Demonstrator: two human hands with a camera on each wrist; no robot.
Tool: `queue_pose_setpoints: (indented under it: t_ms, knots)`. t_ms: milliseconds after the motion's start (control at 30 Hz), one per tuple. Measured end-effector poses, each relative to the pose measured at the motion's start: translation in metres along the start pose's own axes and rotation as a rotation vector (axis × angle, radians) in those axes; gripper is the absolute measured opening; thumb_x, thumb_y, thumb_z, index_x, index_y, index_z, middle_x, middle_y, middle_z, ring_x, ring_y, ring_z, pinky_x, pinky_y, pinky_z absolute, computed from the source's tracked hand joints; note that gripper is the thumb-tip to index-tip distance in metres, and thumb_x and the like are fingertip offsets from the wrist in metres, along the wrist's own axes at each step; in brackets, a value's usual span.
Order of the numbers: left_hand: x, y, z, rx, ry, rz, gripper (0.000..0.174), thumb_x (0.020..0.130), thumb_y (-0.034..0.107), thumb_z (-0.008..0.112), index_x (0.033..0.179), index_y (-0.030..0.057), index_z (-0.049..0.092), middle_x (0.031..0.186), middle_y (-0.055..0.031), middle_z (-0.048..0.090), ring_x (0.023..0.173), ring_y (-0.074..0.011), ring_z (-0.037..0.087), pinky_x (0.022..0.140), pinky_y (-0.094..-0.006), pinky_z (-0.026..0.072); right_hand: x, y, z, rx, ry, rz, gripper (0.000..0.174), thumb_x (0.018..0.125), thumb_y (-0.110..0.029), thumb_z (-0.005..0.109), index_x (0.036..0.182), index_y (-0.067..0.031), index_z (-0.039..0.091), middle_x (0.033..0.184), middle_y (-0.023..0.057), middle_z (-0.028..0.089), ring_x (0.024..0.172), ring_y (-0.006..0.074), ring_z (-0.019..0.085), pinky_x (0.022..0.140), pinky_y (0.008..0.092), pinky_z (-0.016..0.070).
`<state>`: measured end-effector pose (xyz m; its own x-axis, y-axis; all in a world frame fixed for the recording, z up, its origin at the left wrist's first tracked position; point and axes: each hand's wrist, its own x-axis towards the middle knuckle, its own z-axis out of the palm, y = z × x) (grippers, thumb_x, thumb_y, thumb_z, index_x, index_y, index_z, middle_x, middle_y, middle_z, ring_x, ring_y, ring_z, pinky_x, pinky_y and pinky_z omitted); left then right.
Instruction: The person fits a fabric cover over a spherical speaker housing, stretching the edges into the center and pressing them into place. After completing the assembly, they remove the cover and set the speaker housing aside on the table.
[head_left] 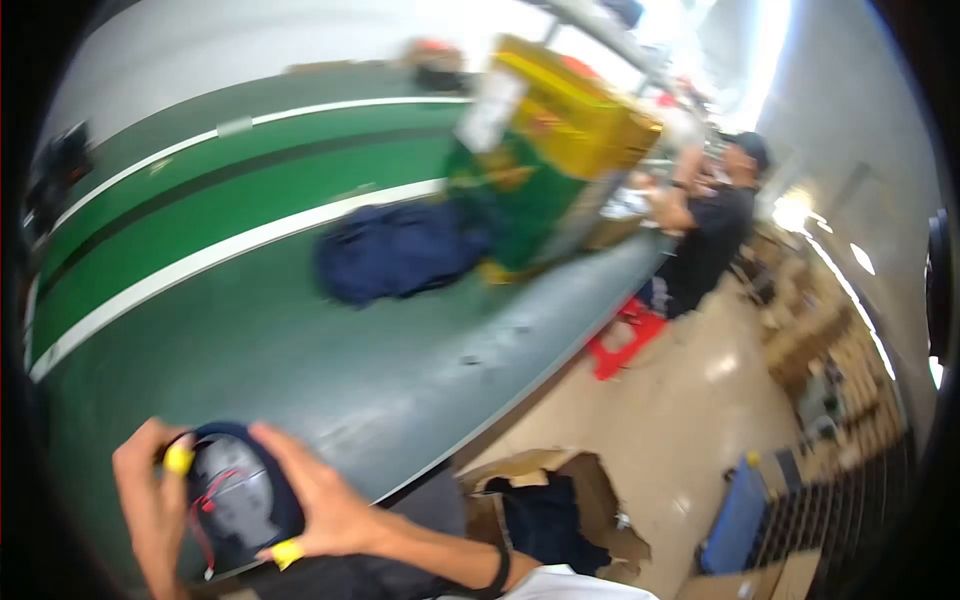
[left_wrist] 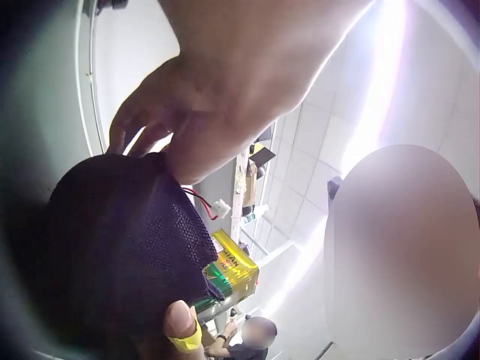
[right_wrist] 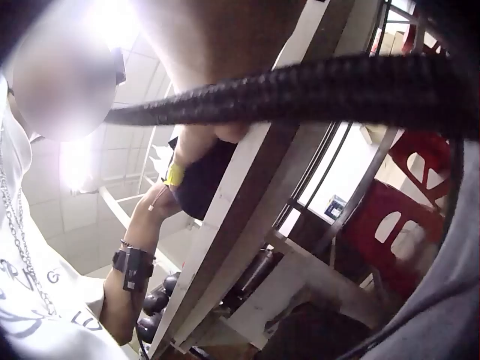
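Both hands hold a dark navy cap-like item point(head_left: 280, 490) at the near left of the green table. Its hollow side, with a grey lining and red wires, faces up in the head view. The left hand point(head_left: 150, 490) grips its left rim, yellow tape on a finger. The right hand point(head_left: 320, 500) grips the right rim, fingers spread along it and yellow tape on the thumb. In the left wrist view the dark mesh fabric point(left_wrist: 135, 240) fills the lower left, and a white connector point(left_wrist: 219, 208) hangs on red and black wires from its edge.
On the green table point(head_left: 250, 350) lie a navy cloth bundle point(head_left: 400, 250) and a yellow-green wrapped package point(head_left: 560, 150). A person in black point(head_left: 710, 230) is at the table's far end, by a red stool point(head_left: 625, 340). An open carton point(head_left: 610, 510) with dark cloth stands on the floor, near a blue crate point(head_left: 735, 515).
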<state>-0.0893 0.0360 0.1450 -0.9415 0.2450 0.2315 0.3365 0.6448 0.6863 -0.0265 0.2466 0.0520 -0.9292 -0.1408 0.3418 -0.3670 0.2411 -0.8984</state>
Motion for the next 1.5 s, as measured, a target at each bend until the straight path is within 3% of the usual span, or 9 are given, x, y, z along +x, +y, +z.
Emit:
queue_pose_setpoints:
  t_ms: [400, 500, 600, 700, 900, 1033, 1267, 1367, 1500]
  knots:
    - [-0.017, -0.046, 0.040, -0.166, 0.339, 0.045, 0.021, 0.103, 0.011, 0.056, 0.088, -0.0026, 0.060, 0.087, -0.0073, 0.065, 0.086, -0.0165, 0.058, 0.082, -0.0327, 0.0472, 0.002, -0.011, -0.004, 0.099, 0.018, 0.009, 0.127, 0.059, -0.021, 0.092, 0.160, -0.0015, 0.018, 0.157, 0.0263, 0.033, 0.141, 0.0467, 0.042, 0.116, 0.0470, 0.0423]
    - [-0.022, -0.054, 0.040, -0.511, 0.202, 0.008, 0.023, 0.104, 0.020, 0.055, 0.113, -0.0005, 0.063, 0.109, -0.0140, 0.067, 0.106, -0.0205, 0.061, 0.094, -0.0341, 0.0487, 0.002, -0.015, -0.009, 0.150, -0.044, 0.079, 0.127, 0.062, -0.024, 0.092, 0.161, -0.0015, 0.016, 0.159, 0.0272, 0.030, 0.144, 0.0465, 0.038, 0.119, 0.0469, 0.0379]
    - [-0.051, -0.068, 0.036, -0.971, 0.052, -0.168, 0.091, 0.097, 0.047, 0.064, 0.163, 0.0063, 0.017, 0.161, -0.0232, 0.031, 0.144, -0.0333, 0.042, 0.118, -0.0459, 0.0371, -0.002, -0.007, -0.008, 0.012, -0.059, 0.041, 0.129, 0.066, -0.030, 0.091, 0.163, -0.0019, 0.011, 0.163, 0.0295, 0.024, 0.152, 0.0437, 0.026, 0.125, 0.0459, 0.0249]
    - [-0.068, -0.054, 0.054, -0.737, -0.056, 0.100, 0.172, 0.039, 0.042, 0.106, 0.162, 0.0028, -0.008, 0.159, -0.0254, 0.031, 0.143, -0.0367, 0.042, 0.120, -0.0488, 0.0346, 0.001, -0.009, -0.021, -0.002, -0.184, 0.074, 0.134, 0.072, -0.044, 0.091, 0.164, -0.0014, 0.004, 0.162, 0.0333, 0.022, 0.152, 0.0469, 0.023, 0.124, 0.0485, 0.0240]
    - [-0.036, -0.031, 0.050, -0.312, 0.008, 0.176, 0.133, 0.053, 0.038, 0.103, 0.152, -0.0042, 0.025, 0.142, -0.0222, 0.048, 0.134, -0.0344, 0.051, 0.115, -0.0462, 0.0396, 0.015, 0.003, -0.045, -0.045, -0.251, -0.034, 0.123, 0.093, -0.071, 0.056, 0.159, 0.0078, -0.013, 0.163, 0.0396, 0.007, 0.152, 0.0525, 0.014, 0.123, 0.0552, 0.0129]
    - [0.083, -0.025, 0.059, -0.493, 0.249, 0.195, 0.125, 0.060, 0.037, 0.100, 0.151, -0.0042, 0.026, 0.142, -0.0230, 0.049, 0.133, -0.0356, 0.052, 0.114, -0.0456, 0.0408, 0.008, 0.007, -0.064, -0.219, -0.028, 0.054, 0.127, 0.088, -0.077, 0.056, 0.159, 0.0105, -0.001, 0.162, 0.0364, 0.017, 0.150, 0.0503, 0.022, 0.123, 0.0547, 0.0130]
    - [0.318, -0.094, 0.134, -0.089, 0.660, 0.193, 0.121, 0.059, 0.040, 0.095, 0.148, -0.0073, 0.028, 0.138, -0.0304, 0.044, 0.130, -0.0463, 0.045, 0.113, -0.0505, 0.0381, 0.005, 0.006, -0.057, -0.531, -0.047, -0.003, 0.082, 0.090, -0.039, 0.071, 0.150, 0.0064, 0.039, 0.153, 0.0303, 0.042, 0.141, 0.0484, 0.039, 0.117, 0.0540, 0.0309]
    - [0.329, -0.097, 0.144, -0.119, 0.406, -0.046, 0.125, 0.074, 0.038, 0.088, 0.159, -0.0071, 0.007, 0.157, -0.0367, 0.026, 0.143, -0.0528, 0.034, 0.121, -0.0513, 0.0316, 0.006, -0.002, -0.058, -0.510, -0.037, 0.012, 0.073, 0.097, -0.038, 0.062, 0.152, 0.0040, 0.040, 0.151, 0.0283, 0.045, 0.139, 0.0469, 0.042, 0.119, 0.0505, 0.0294]
    - [0.265, -0.111, 0.084, 0.088, 0.318, 0.183, 0.105, 0.084, 0.038, 0.080, 0.157, -0.0075, 0.019, 0.156, -0.0353, 0.030, 0.143, -0.0524, 0.033, 0.122, -0.0519, 0.0283, 0.006, -0.002, -0.059, -0.471, -0.024, 0.027, 0.068, 0.103, -0.043, 0.054, 0.151, 0.0025, 0.042, 0.150, 0.0256, 0.047, 0.140, 0.0425, 0.043, 0.119, 0.0486, 0.0294]
